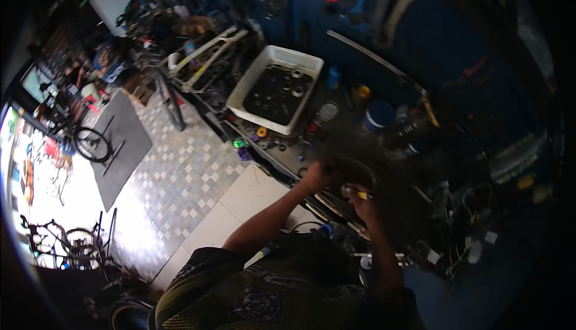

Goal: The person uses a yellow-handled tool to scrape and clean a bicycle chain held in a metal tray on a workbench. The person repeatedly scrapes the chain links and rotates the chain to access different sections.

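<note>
Over the near edge of the dark workbench (pixel 348 144), my two hands are close together. My left hand (pixel 319 176) is closed, its fingers curled and dim, and what they hold is hard to make out. A thin curved cable (pixel 367 167) arcs across the bench just beyond both hands. My right hand (pixel 360 205), to the right and slightly nearer, is wrapped round a small tool with a yellow handle (pixel 365 195). The tool's working end is blurred. Beyond my left hand, small rings and a yellow round part (pixel 261 132) lie along the bench edge.
A white plastic basket (pixel 240 114) of dark metal parts stands farther back. Right of it are a blue-and-white tub (pixel 379 116) and a blue can (pixel 334 78). Tools hang on the blue wall (pixel 432 48). Cluttered small parts cover the right side. Bicycles (pixel 91 144) stand on the left floor.
</note>
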